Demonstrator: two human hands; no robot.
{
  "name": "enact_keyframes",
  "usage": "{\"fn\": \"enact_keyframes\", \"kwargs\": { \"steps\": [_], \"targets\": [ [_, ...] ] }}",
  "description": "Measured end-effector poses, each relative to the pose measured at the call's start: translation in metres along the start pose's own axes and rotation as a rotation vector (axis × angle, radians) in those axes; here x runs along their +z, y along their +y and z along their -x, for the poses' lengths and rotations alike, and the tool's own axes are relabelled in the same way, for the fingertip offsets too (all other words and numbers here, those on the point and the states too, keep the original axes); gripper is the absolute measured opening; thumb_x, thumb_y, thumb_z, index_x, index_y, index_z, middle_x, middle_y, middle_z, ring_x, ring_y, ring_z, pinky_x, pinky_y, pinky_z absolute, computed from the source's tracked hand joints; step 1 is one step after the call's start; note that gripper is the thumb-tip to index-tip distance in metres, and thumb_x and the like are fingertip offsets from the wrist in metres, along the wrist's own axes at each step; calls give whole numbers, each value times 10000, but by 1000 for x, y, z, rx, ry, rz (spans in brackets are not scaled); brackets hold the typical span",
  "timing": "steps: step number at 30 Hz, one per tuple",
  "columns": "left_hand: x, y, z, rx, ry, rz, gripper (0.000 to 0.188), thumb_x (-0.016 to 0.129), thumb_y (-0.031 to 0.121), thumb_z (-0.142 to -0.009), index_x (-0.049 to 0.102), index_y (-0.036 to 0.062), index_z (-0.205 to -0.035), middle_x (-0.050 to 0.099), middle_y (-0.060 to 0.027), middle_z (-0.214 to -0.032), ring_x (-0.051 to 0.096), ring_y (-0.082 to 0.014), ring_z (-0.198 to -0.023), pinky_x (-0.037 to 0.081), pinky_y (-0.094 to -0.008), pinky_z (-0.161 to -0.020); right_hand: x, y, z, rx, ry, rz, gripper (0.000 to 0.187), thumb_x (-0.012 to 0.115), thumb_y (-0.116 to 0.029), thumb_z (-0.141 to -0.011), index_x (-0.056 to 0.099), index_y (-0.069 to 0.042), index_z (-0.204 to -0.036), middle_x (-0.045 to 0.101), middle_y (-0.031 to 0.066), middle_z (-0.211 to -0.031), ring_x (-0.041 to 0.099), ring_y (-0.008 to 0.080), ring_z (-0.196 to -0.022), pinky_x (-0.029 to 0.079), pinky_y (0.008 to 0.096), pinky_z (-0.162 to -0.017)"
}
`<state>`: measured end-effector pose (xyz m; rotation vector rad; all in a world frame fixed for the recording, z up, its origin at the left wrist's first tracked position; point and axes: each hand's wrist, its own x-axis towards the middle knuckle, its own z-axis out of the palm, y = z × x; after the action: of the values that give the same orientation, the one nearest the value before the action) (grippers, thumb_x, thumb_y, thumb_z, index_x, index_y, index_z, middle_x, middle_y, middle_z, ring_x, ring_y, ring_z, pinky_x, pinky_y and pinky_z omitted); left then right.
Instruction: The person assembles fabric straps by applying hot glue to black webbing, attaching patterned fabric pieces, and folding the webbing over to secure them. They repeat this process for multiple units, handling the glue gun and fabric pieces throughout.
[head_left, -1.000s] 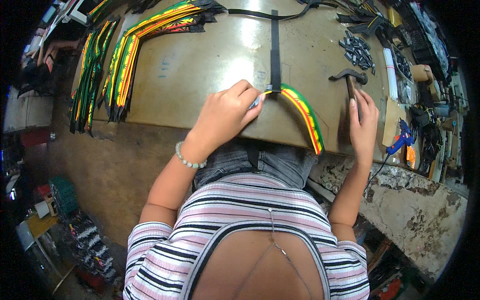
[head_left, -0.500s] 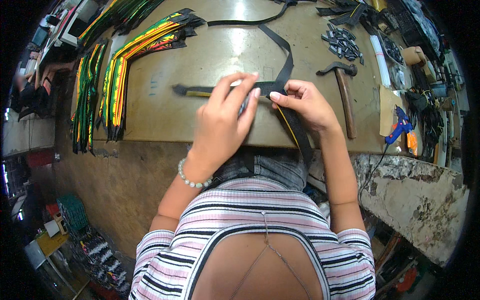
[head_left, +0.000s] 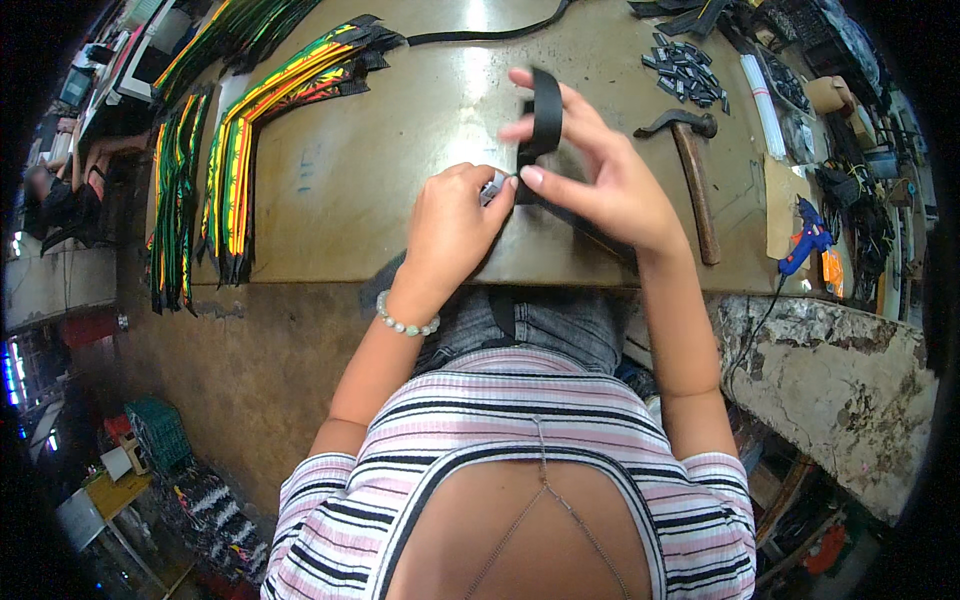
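My left hand point(head_left: 455, 215) is closed, pinching a black webbing strap point(head_left: 546, 115) between thumb and fingers just above the table. A small silver-grey piece point(head_left: 491, 188) shows between its thumb and curled fingers; its kind is unclear. Close on the right, my right hand point(head_left: 610, 185) has its fingers spread and slightly blurred. The strap bends in a loop across those fingertips, while the right thumb tip lies beside the left hand's pinch. Another dark length of the strap runs under the right hand toward the table's front edge.
Left on the table point(head_left: 350, 220) lie bundles of patterned green, yellow and red straps point(head_left: 235, 170). To the right are a hammer point(head_left: 693, 180), a pile of small black pieces point(head_left: 688, 72), white sticks point(head_left: 760, 105) and a blue glue gun point(head_left: 806, 240). A person point(head_left: 75, 190) sits far left.
The right hand has let its pinch go and spread its fingers, lifting the strap into a loop. The left hand has moved down and closed on the strap, which no longer lies stretched out leftward.
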<state>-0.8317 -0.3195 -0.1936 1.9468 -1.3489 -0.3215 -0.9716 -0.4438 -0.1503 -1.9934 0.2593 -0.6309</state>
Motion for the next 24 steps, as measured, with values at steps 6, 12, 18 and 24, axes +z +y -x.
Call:
{"fn": "enact_keyframes", "kwargs": {
  "steps": [6, 12, 18, 24],
  "targets": [
    [12, -8, 5, -19, 86, 60, 183, 718, 86, -793, 677, 41, -966, 634, -150, -885, 645, -340, -822, 510, -399, -727, 23, -5, 30, 100, 64, 181, 521, 616, 33, -777, 642, -102, -1279, 465, 161, -1449, 405, 349, -1346, 345, 435, -1099],
    [14, -9, 2, 0, 120, 39, 139, 701, 93, -829, 657, 57, -956, 643, -137, -887, 646, -335, -784, 511, -397, -698, 52, 36, 29, -47, 173, 499, 373, 594, 96, -749, 644, -12, -1102, 606, 142, -1092, 599, 335, -988, 498, 416, -873],
    [18, -7, 7, 3, 130, -2, 122, 673, 133, -866, 685, 128, -987, 648, -88, -896, 642, -302, -735, 515, -397, -647, 51, 31, 44, -80, 159, 603, 302, 606, 37, -762, 669, 5, -1056, 647, 126, -1032, 618, 322, -988, 526, 402, -857],
    [17, -2, 8, 2, 72, -71, 214, 649, 139, -881, 722, 215, -1067, 622, -56, -861, 656, -271, -738, 526, -387, -631, 50, 24, 52, -67, 65, 644, 353, 577, 88, -739, 671, 6, -1069, 652, 149, -1064, 617, 347, -1081, 507, 413, -957]
  ]
}}
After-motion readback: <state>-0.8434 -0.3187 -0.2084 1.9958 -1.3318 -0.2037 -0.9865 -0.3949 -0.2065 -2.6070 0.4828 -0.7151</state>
